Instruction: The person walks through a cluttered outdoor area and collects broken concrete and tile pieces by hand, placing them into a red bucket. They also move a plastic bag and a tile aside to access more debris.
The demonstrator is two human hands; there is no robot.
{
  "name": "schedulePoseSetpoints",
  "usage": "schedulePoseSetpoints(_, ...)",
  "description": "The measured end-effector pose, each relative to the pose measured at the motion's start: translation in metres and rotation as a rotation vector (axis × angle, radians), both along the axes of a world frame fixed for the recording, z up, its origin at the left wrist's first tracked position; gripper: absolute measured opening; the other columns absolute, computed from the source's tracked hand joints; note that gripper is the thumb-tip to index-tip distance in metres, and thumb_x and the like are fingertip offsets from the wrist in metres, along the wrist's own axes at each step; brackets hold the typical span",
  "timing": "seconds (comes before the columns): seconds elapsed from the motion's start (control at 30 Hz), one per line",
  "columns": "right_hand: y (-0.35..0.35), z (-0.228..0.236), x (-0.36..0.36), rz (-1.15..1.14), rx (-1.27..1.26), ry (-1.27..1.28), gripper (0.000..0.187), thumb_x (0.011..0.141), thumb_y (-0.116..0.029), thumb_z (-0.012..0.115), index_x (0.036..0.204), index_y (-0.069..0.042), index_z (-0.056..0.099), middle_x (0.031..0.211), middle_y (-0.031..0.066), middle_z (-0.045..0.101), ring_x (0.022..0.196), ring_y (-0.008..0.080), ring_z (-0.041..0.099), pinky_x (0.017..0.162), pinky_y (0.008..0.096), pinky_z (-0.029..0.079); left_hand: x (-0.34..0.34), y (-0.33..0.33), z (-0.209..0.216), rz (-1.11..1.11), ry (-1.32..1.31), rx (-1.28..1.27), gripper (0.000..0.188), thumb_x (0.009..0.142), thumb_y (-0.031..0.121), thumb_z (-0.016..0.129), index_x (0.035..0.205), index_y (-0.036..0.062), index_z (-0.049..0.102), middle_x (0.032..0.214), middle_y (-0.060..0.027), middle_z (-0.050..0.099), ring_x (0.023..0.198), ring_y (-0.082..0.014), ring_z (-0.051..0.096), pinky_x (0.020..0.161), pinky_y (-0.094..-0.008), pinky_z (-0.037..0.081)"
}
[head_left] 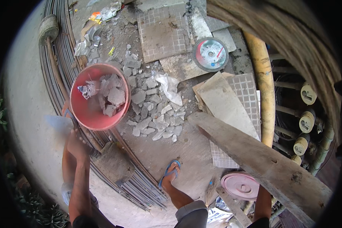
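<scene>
A: We're starting at our left hand (76,143), and it's gripping a pale flat piece (59,124), blurred, probably a shard of tile, pinched at its lower edge with the fingers closed on it.

B: And we're holding it just beside the red bucket (88,114), at its lower left rim. The bucket is already carrying grey rubble chunks (112,97) and a crumpled bit of clear plastic (86,89).

A: Our right hand, though? We're only seeing the right forearm (263,203) coming up from the bottom edge, and the hand itself is hiding behind the weathered wooden plank (262,163). We can't tell whether it's gripping anything.

B: Moving outward, the bucket is sitting against a bundle of long steel rods (60,72) that's curving down the left side, with a concrete block (113,162) resting on them near our left arm.

A: To the right of the bucket we're looking at a heap of broken tile pieces (155,114) spread over the concrete floor (186,148), and a torn white scrap (170,88) lying on top.

B: Our foot in a blue flip-flop (170,171) is standing just below that heap. Further up, a round cutting disc (211,54) is lying beside a gridded tile sheet (164,32).

A: And a pink round lid (240,185) is sitting under the plank, near our right forearm.
</scene>
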State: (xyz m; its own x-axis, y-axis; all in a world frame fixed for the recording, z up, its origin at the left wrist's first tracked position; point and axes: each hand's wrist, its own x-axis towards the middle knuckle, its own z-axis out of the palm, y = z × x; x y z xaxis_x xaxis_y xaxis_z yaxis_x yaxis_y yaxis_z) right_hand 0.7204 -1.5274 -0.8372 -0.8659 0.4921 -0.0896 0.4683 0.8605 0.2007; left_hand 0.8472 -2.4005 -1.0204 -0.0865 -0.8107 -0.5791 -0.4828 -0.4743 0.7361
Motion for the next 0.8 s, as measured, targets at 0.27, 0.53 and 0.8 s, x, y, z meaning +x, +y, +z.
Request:
schedulePoseSetpoints(0.27, -0.031, -0.053, 0.021, -0.063, 0.054, 0.038, 0.027, 0.083, -0.016, 0.071, 0.105, 0.0, 0.072, 0.107, 0.0174, 0.074, 0.097, 0.0307, 0.07, 0.09, 0.0385, 0.052, -0.018, -0.008, 0.015, -0.124, 0.04, 0.048, 0.027, 0.099, 0.034, 0.054, 0.099, 0.0088, 0.063, 0.066, 0.0045, 0.046, 0.05, -0.0065, 0.045, 0.048, -0.0216, 0.039)
schedulePoseSetpoints(0.53, -0.346, -0.171, 0.14, 0.112, -0.63, -0.271, 0.011, 0.081, -0.014, 0.071, 0.083, -0.003, 0.072, 0.088, 0.014, 0.073, 0.081, 0.0315, 0.07, 0.073, 0.0406, 0.053, -0.028, -0.037, 0.03, -0.009, 0.08, 0.181, 0.027, 0.101, 0.034, 0.056, 0.099, 0.0075, 0.063, 0.065, 0.0031, 0.046, 0.05, -0.008, 0.046, 0.047, -0.0237, 0.043)
schedulePoseSetpoints(0.8, -0.675, -0.15, 0.053, -0.192, -1.586, -0.032, 0.042, 0.082, -0.016, 0.081, 0.116, 0.003, 0.065, 0.104, 0.0107, 0.072, 0.095, 0.0143, 0.068, 0.084, 0.0289, 0.054, -0.081, -0.059, 0.071, -0.21, 0.238, 0.215, 0.049, 0.103, 0.054, 0.045, 0.105, 0.0085, 0.062, 0.066, 0.0034, 0.049, 0.052, -0.008, 0.049, 0.049, -0.0229, 0.043)
